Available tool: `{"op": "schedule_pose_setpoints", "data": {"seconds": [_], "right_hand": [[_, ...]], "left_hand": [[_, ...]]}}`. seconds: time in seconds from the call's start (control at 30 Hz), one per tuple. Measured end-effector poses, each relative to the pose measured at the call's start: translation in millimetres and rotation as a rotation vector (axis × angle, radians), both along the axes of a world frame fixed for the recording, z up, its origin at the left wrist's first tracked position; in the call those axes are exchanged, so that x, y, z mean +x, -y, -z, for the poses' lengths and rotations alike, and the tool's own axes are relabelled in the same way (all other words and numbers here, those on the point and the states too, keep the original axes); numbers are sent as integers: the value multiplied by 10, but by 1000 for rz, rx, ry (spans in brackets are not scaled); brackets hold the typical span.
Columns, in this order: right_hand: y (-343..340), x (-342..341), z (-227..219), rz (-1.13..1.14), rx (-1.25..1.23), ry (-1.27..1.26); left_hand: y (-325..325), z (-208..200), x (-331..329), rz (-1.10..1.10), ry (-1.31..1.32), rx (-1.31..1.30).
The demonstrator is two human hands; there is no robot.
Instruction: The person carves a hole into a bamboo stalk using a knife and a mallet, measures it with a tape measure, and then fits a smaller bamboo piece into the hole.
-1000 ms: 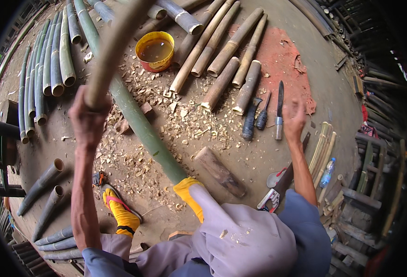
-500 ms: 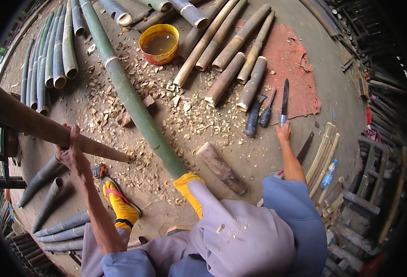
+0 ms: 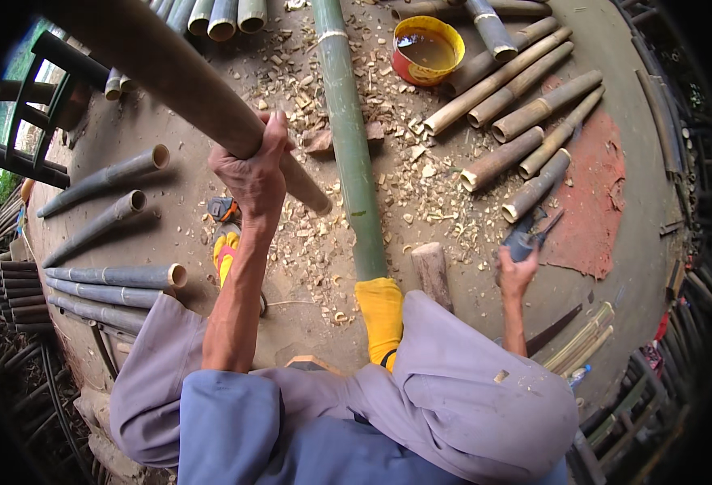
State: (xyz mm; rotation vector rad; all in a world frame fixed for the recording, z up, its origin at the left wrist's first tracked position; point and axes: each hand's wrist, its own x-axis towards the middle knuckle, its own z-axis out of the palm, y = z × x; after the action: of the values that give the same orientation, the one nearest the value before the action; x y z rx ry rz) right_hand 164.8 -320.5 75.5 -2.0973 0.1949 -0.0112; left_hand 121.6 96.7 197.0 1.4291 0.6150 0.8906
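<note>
My left hand [image 3: 251, 166] is wrapped round a long brown bamboo pole [image 3: 178, 77], held slanting from the upper left toward the middle. Its lower end hangs over the wood chips. Near the red cloth, my right hand [image 3: 515, 272] closes on a black-handled tool [image 3: 524, 242]; its blade is blurred among other dark tools, so its kind is unclear. A thick green bamboo pole [image 3: 346, 137] lies lengthwise between my hands, its near end against my yellow-socked foot [image 3: 380, 315]. Beside that foot lies a short piece of log [image 3: 432, 276].
A yellow and red bucket [image 3: 429, 50] of murky water stands at the far right of the green pole. Cut bamboo lengths [image 3: 546, 103] lie by the red cloth [image 3: 594, 202]. More bamboo poles [image 3: 117, 277] lie at left. Wood chips [image 3: 303, 222] litter the ground.
My left hand has lifted the brown pole and swung it rightward. My right hand has left the long knife's handle and come to the black-handled tools. The whole view has shifted.
</note>
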Motion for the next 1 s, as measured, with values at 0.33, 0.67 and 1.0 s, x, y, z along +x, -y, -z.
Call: {"op": "schedule_pose_setpoints", "data": {"seconds": [0.33,0.67,1.0], "right_hand": [[-963,-379,-233,-424,-135,-26],[-873,-500,-155,-407,-150,-217],[-975,-50,-311,-540,-171,-119]], "left_hand": [[335,19,119,-62,317,48],[449,176,160,-21,267,36],[353,303,86,144,378,-45]]}}
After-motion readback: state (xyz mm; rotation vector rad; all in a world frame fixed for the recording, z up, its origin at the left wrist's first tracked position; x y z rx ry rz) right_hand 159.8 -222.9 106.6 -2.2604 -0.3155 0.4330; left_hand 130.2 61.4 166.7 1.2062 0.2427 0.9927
